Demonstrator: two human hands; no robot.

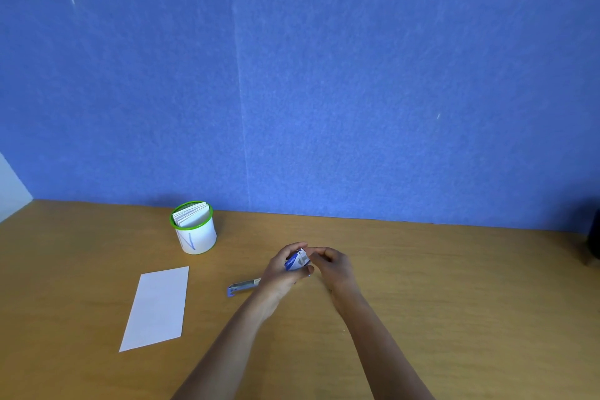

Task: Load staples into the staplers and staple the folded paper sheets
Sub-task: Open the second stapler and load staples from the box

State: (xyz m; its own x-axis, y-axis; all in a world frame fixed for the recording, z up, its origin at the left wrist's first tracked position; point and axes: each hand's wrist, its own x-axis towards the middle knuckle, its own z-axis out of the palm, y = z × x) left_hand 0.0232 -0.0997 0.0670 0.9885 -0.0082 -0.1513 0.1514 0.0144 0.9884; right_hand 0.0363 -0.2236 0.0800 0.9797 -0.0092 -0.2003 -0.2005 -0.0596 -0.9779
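Over the stapler [242, 286], left hand [281, 273] grips staple box [297, 260], right hand [334, 265] hold unclear, paper [157, 308], cup [196, 237] leftward.

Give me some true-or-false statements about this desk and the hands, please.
1. The left hand holds a small blue and white box. True.
2. The white cup has a red rim. False: its rim is green.
3. The stapler lies on the table, partly behind the left hand. True.
4. The flat paper sheet lies right of the stapler. False: it lies to the stapler's left.
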